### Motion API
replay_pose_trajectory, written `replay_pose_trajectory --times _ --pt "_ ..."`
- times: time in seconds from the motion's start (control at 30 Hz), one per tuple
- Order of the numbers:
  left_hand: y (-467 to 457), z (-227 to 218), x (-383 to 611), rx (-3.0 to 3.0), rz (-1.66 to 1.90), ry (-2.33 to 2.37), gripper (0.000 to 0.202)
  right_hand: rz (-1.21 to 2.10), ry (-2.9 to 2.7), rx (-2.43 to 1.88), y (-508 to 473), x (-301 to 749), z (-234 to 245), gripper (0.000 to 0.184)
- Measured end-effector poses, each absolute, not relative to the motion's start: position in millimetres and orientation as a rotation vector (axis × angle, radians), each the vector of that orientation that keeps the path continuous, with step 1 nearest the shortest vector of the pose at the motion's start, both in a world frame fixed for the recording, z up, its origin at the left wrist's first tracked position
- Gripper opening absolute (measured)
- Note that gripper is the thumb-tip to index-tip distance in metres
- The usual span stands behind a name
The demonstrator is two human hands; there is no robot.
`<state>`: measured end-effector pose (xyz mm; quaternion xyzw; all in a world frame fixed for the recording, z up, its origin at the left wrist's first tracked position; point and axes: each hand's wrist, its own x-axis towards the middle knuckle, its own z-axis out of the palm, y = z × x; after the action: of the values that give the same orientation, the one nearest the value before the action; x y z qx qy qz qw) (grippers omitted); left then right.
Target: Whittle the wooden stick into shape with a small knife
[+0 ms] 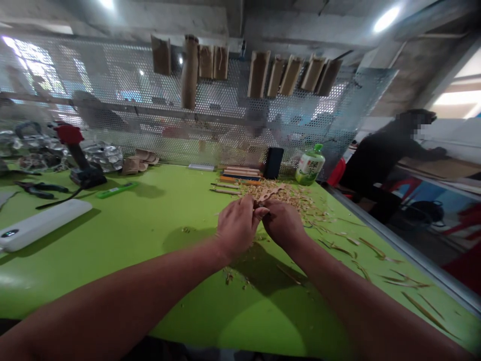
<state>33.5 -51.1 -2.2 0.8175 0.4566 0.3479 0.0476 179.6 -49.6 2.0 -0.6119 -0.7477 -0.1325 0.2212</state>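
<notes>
My left hand (237,223) and my right hand (284,223) meet over the middle of the green table, both with closed fingers. A pale carved wood piece (273,192) with a wavy edge sticks out beyond them, its near end at my left fingers. Something small and dark shows between the two hands, too hidden to name. What my right fingers close round is out of sight. Curled wood shavings (306,203) lie heaped just behind and to the right. Two thin carving tools (225,192) rest on the table past my left hand.
Leftward lie a white lamp bar (48,223), a green cutter (117,190), pliers (41,189) and a red-and-black power drill (77,155). A green-capped bottle (310,165) and a black block (273,163) stand at the back. A person in dark clothes (379,155) is at the right.
</notes>
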Motion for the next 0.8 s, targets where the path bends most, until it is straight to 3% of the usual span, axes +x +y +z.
replay_pose_trajectory --times 0.2,0.5,0.8 --pt "-54 -1 38 2.376 1.079 1.457 0.043 -0.482 -1.993 -1.669 -52 176 1 0.037" --pt "-54 -3 44 2.161 1.087 1.462 0.039 -0.657 -1.957 -1.76 -52 172 2 0.03" --pt "-48 -2 45 1.82 1.16 1.066 0.024 -0.678 -1.936 -1.778 -51 171 3 0.027"
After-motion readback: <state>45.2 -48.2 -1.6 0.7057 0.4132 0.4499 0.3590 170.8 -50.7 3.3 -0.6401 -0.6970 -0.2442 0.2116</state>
